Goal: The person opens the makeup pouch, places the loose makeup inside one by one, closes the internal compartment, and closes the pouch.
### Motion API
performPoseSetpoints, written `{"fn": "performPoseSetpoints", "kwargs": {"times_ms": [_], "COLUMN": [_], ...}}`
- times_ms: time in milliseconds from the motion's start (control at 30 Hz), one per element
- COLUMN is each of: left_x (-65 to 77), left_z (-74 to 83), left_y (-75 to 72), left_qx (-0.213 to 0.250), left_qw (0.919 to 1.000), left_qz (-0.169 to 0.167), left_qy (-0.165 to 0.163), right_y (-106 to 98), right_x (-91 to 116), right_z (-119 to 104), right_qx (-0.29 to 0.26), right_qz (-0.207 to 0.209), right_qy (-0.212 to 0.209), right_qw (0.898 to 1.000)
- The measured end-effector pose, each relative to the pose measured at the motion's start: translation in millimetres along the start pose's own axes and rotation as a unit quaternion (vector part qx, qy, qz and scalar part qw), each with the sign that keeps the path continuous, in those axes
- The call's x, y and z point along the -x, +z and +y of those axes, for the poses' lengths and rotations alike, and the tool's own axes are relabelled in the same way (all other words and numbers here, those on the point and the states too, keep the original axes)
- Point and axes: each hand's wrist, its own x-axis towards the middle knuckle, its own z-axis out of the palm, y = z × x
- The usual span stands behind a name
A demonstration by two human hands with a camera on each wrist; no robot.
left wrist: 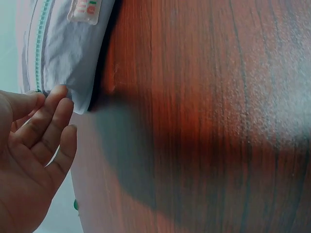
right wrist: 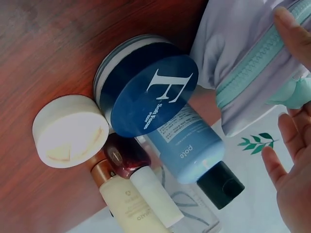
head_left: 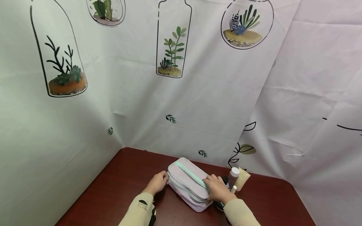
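A pale lilac toiletry bag (head_left: 185, 177) with a mint zipper and a mint top handle (head_left: 190, 174) lies on the table, closed as far as I can see. At its left end is my left hand (head_left: 158, 182). Thumb and forefinger pinch at the end of the zipper (left wrist: 42, 43); the pull itself is mostly hidden. My right hand (head_left: 217, 187) grips the bag's right end, thumb on the zipper side (right wrist: 265, 53) and fingers curled around the end near a mint tab (right wrist: 294, 92).
Right of the bag stand a dark-lidded powder jar (right wrist: 153, 92), a blue bottle with black cap (right wrist: 187, 145), a white round jar (right wrist: 70, 131), a dark red bottle with white cap (right wrist: 155, 194), a cream tube (head_left: 242, 179) and a white-capped clear bottle (head_left: 233, 176). Printed cloth (head_left: 209, 103) hangs behind the table (head_left: 113, 188).
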Motion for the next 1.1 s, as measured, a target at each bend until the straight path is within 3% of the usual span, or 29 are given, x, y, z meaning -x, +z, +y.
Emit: {"fn": "performPoseSetpoints", "kwargs": {"times_ms": [267, 500, 767, 1100], "left_x": [-2.7, -5.4, -6.4, -3.4], "left_z": [5.7, 14.5, 17.1, 24.4], "left_y": [4.6, 10.1, 16.4, 20.9], "left_qx": [0.0, 0.001, 0.001, 0.01], "left_qw": [0.9999, 0.9996, 0.9993, 0.9988], "left_qz": [-0.011, -0.022, -0.021, -0.04], "left_qy": [0.0, 0.016, 0.031, 0.028], "right_y": [4.6, 12.3, 19.3, 23.9], "right_x": [-1.9, -5.2, -9.1, -15.1], "right_z": [-12.0, -29.5, -42.5, -64.2], "right_qx": [-0.037, -0.1, -0.099, -0.089], "right_qz": [0.005, 0.006, 0.037, 0.047], "right_qy": [0.043, 0.105, 0.141, 0.16], "right_qw": [0.998, 0.989, 0.984, 0.982]}}
